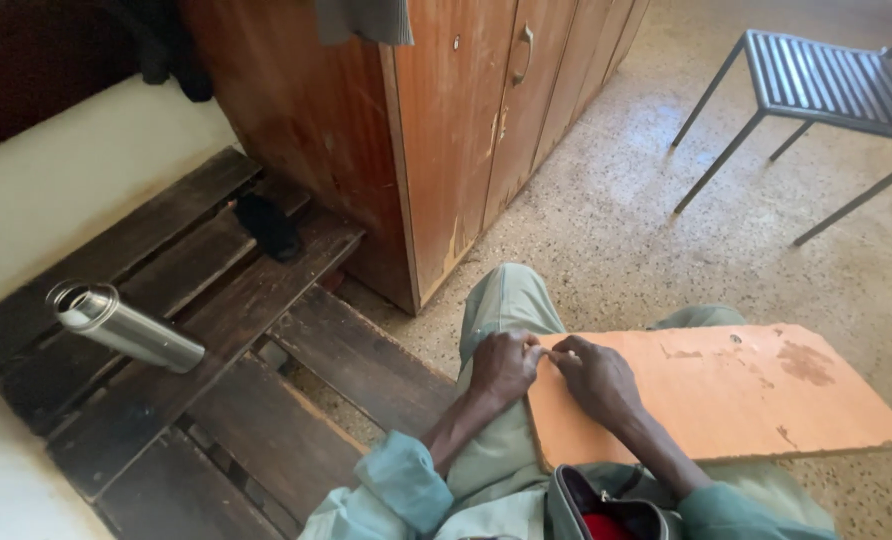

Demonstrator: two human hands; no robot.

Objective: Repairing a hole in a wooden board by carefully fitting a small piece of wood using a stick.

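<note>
Two hands here, meeting at the near left edge of one orange board (pixel 716 400) that lies flat across the person's lap. The left hand (pixel 503 368) is curled into a loose fist just off the board's corner, fingers together, pinching something tiny against the right hand. I honestly can't tell what it is, too small to make out. The right hand (pixel 596 378) rests on the board itself, its fingers bunched and touching the left ones at that same spot.

Off to the left there's one silvery metal can (pixel 126 326) lying on its side on a dark slatted wooden pallet (pixel 266 420) (well apart from both hands). One small black object (pixel 269 226) sits further back on the same slats. One wooden cupboard (pixel 436 130) stands behind, and one metal-framed chair (pixel 816 90) is over on the speckled floor (pixel 616 230), upper right. One open bag (pixel 606 510) with red inside shows at the bottom edge.
</note>
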